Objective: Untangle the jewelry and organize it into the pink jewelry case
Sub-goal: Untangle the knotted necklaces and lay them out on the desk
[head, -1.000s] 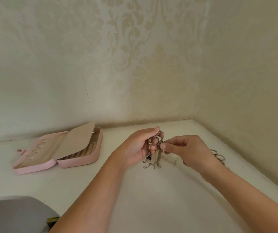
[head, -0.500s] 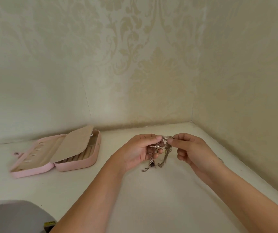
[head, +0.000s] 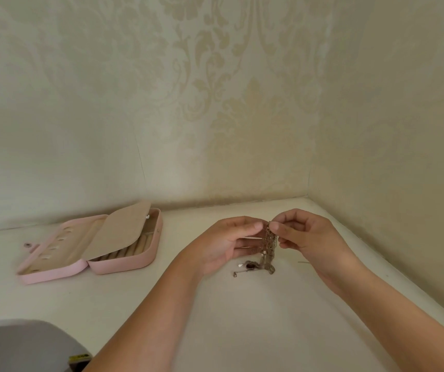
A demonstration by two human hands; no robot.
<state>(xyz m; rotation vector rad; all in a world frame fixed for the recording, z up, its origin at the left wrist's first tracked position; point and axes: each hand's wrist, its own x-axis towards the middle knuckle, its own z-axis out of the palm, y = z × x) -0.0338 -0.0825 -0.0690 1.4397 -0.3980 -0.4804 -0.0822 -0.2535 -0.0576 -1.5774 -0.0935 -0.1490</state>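
From the head view, we see the left hand point(head: 225, 244) and right hand point(head: 311, 237) both pinching the top of the tangled jewelry point(head: 268, 247) between thumb and fingertips, its chains hanging toward the white table point(head: 215, 318). The pink jewelry case point(head: 124, 265) lies open at the far left, well apart.

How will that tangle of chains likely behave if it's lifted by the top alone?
Probably floppy: the tangled jewelry hangs limp from where the left hand and right hand pinch its top. Likely light, since fingertips alone carry it. Loose ends and a dark pendant dangle at the bottom, so it may swing and snag.
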